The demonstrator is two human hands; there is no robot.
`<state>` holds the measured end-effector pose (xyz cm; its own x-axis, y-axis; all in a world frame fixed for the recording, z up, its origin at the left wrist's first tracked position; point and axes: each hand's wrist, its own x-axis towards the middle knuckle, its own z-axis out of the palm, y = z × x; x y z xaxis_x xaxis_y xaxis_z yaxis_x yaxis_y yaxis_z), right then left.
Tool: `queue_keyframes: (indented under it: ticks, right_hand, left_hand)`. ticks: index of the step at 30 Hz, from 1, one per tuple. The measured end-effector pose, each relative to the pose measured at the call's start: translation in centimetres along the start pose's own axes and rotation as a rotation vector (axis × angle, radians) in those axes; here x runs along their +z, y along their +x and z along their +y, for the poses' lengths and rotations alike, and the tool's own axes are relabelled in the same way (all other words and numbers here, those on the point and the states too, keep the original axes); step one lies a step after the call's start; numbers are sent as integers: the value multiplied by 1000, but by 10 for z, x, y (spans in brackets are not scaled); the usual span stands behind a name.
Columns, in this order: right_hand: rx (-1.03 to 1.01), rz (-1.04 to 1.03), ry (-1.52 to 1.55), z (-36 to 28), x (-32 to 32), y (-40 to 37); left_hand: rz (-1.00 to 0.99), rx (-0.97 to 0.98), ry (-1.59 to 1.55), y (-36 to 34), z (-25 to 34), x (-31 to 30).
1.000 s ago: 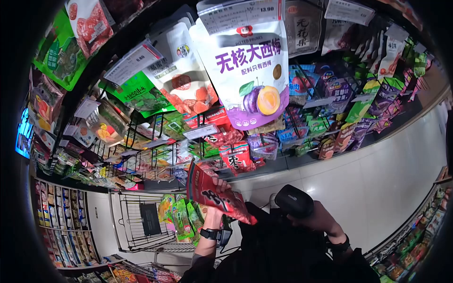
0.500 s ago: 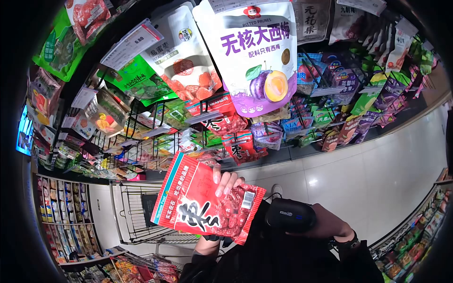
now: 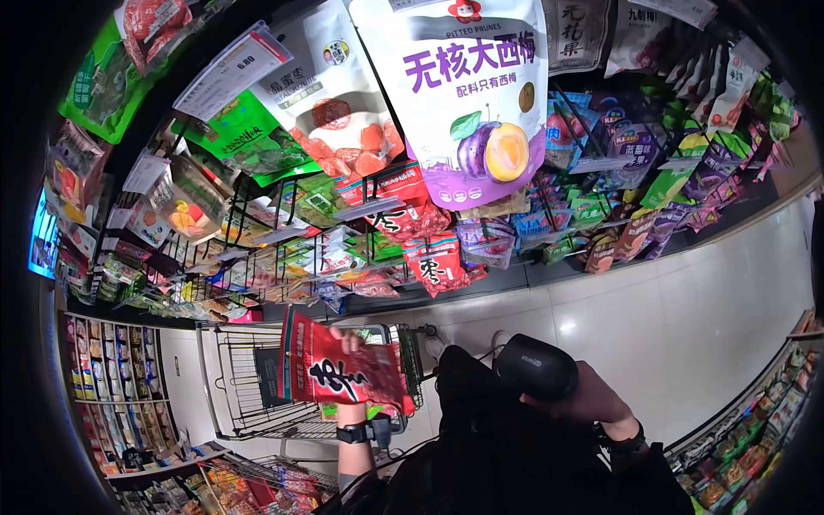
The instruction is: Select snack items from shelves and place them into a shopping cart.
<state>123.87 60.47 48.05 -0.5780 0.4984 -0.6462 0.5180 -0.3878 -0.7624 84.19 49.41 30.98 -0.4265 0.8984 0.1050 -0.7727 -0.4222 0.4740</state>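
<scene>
My left hand (image 3: 349,342) grips a red bag of dried dates (image 3: 339,365) by its upper side; the bag has a dark green strip along one end and large black lettering. It is over the shopping cart (image 3: 249,410), and my palm is hidden behind it. My right hand (image 3: 577,396), on the right, is closed on a black rounded device (image 3: 536,367) whose exact kind I cannot make out. Most of the right fingers are hidden. A matching red bag of dates (image 3: 433,264) hangs on the rack ahead.
Hanging racks of dried fruit cross the view, with a large white and purple pitted prunes pouch (image 3: 468,103) at the front. Shelves of snacks stand at the lower left (image 3: 120,386) and lower right (image 3: 747,455). A pale tiled floor (image 3: 652,318) lies between.
My left hand has moved away from the rack with the date bag, lower over the cart, and the bag has tilted. My right hand has shifted slightly, still holding the black device.
</scene>
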Motion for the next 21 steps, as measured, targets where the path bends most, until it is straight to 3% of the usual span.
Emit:
queue_keyframes:
  ticks: [1, 2, 3, 5, 8, 11, 12, 13, 15, 16, 17, 18, 20, 21]
  right_hand:
    - [8, 16, 17, 5, 0, 2]
    - [13, 28, 31, 10, -1, 5]
    - [15, 40, 45, 13, -1, 9]
    - [7, 68, 96, 15, 1, 13]
    - [19, 107, 113, 22, 1, 19]
    - [33, 122, 102, 19, 2, 21]
    - [35, 123, 98, 16, 2, 21]
    - [56, 121, 89, 15, 2, 22]
    - [93, 126, 75, 14, 3, 23]
    - [57, 124, 89, 14, 3, 24]
    - [23, 121, 104, 15, 4, 24]
    - [-9, 113, 118, 16, 6, 25]
    - [44, 113, 83, 21, 6, 27]
    - [69, 113, 65, 23, 7, 29]
  left_hand:
    - [25, 21, 101, -13, 19, -29]
    - [352, 29, 209, -40, 40, -52]
    - [359, -19, 276, -56, 60, -61]
    - [829, 202, 989, -63, 83, -111]
    - [846, 274, 1002, -81, 91, -126]
    - [953, -51, 1837, -121, 110, -206]
    - [1048, -45, 2074, -130, 100, -222]
    - [1121, -408, 1991, -122, 94, -206]
    - [1014, -89, 2411, -125, 71, -249]
    - [1042, -192, 2287, -105, 56, -229]
    - [819, 46, 2100, -84, 39, -198]
    - [701, 166, 1945, -63, 22, -190]
    - [442, 173, 1773, -11, -12, -115]
    - [408, 132, 1628, 16, -28, -76]
